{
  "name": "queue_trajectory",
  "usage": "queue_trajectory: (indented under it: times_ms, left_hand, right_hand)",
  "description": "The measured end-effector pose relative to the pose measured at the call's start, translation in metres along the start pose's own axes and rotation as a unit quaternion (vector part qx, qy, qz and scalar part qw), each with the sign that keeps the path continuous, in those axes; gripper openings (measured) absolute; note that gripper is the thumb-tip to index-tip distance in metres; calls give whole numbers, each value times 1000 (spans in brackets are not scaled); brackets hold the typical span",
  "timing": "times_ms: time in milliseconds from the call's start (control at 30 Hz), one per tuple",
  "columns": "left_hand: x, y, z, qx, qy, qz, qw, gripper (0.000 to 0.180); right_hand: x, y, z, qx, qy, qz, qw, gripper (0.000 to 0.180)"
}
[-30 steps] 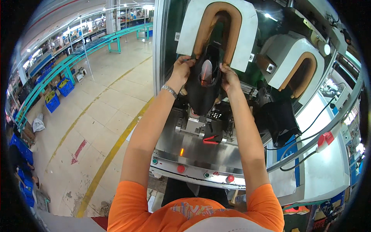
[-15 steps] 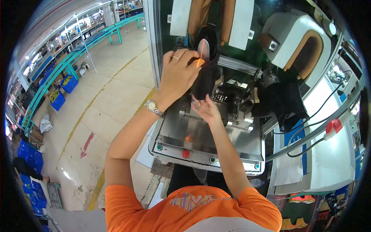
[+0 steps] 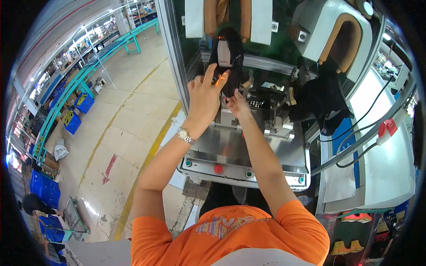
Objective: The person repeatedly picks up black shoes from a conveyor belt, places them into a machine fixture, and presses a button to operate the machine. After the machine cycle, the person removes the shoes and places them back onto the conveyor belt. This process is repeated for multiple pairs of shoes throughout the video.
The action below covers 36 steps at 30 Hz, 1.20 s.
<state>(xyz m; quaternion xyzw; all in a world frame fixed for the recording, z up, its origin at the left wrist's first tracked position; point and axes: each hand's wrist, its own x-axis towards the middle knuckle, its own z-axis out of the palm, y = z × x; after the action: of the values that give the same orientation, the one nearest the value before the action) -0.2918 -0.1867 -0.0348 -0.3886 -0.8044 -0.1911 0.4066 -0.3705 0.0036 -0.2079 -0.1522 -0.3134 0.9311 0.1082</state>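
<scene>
So the black shoe upper (image 3: 238, 60) sits right between the hands and the machine's U-shaped brown pad (image 3: 246, 20). Left hand (image 3: 204, 102)'s half open, fingers spread over its left side; right hand (image 3: 238, 105)'s partly curled at the near tip. Can't tell if either's actually gripping.

Black shoe (image 3: 236, 65) partly behind left hand (image 3: 204, 101)
</scene>
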Motion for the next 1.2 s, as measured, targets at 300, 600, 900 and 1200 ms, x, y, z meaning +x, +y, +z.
queue_trajectory:
  times_ms: [300,600,900,1200]
  left_hand:
    - [-7,5,1,27,-12,-23,999,53]
    - [-10,8,4,-5,-57,-34,998,59]
    - [-12,6,4,-72,-63,-54,994,60]
    - [-39,1,5,-355,70,-85,928,47]
  right_hand:
    - [-3,3,10,-10,70,-53,996,23]
    - [4,13,-8,14,5,-100,995,15]
    - [9,14,-21,-18,3,-81,997,18]
    - [-95,-12,-23,-80,109,-184,974,7]
